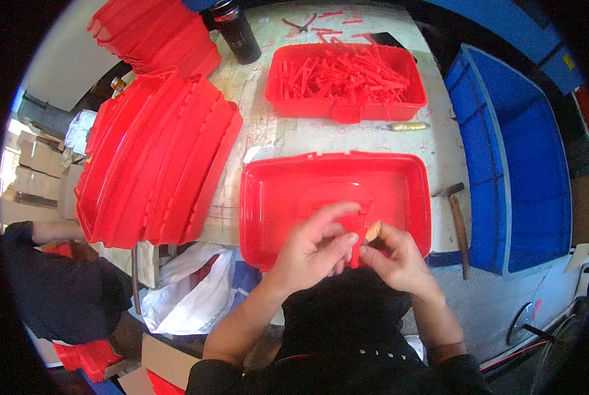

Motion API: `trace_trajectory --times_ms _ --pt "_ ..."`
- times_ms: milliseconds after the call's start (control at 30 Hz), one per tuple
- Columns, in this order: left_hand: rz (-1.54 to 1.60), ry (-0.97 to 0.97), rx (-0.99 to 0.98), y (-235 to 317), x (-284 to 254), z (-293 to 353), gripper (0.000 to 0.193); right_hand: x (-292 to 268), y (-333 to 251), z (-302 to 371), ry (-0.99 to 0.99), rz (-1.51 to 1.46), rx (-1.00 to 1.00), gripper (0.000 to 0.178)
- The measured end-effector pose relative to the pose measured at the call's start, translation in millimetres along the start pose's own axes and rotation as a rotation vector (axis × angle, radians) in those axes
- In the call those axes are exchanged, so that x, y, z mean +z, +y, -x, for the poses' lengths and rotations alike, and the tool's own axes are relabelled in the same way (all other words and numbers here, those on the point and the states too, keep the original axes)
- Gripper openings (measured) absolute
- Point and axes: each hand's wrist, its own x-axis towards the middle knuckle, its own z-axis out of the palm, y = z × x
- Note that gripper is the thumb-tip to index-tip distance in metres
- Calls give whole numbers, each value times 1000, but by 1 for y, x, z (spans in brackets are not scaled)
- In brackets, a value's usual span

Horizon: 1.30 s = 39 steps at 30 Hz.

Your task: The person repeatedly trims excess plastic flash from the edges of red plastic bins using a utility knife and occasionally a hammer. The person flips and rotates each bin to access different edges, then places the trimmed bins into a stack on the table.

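In front of me, a shallow red plastic tray-like case part (274, 191) lies on the table with its inside facing up. Over its near edge, my left hand (314, 253) pinches a narrow red plastic piece (355, 252) with thumb and fingers. My right hand (400, 260) is closed close beside it, around a small thing with a rounded tan end (373, 231); the rest is hidden in the fingers. Both hands almost meet at the red piece. Beyond the case part stands a red box (307, 110) filled with loose, thin red plastic pieces (347, 72).
Nested red case parts (156, 164) stand at the left, with another stack (156, 36) behind. A black tumbler (235, 33), pliers (301, 26), a yellow-handled tool (409, 126) and a hammer (461, 227) lie around. A blue crate (498, 164) stands right. Another person's dark sleeve (64, 289) shows left.
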Motion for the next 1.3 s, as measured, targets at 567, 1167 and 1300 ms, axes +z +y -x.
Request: trace_trajectory --times_ms 567,1167,1300 --pt "-620 -464 33 22 -12 -99 31 -20 6 34 267 -151 120 14" --pt "-1574 -123 471 2 -105 -172 21 -65 -2 -14 373 516 76 25" --pt "-1400 -45 550 -10 -134 -128 21 -40 -3 -56 195 924 -239 19"
